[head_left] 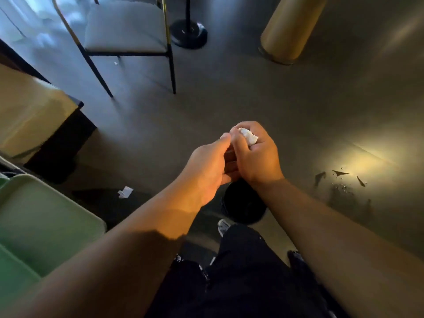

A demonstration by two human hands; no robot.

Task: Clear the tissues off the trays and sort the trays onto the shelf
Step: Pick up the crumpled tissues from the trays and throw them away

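Pale green plastic tray at far left, bare of tissue where visible. Small white paper scrap on grey floor near it. Left hand, fingers curled, tips touching wad. Right hand closed around crumpled white tissue wad. Round black bin directly below hands. Step: tissue disposal, judged. Next: release wad over bin, return to trays.

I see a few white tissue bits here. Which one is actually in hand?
The crumpled tissue, gripped in the right hand. The other scraps lie loose on the floor.
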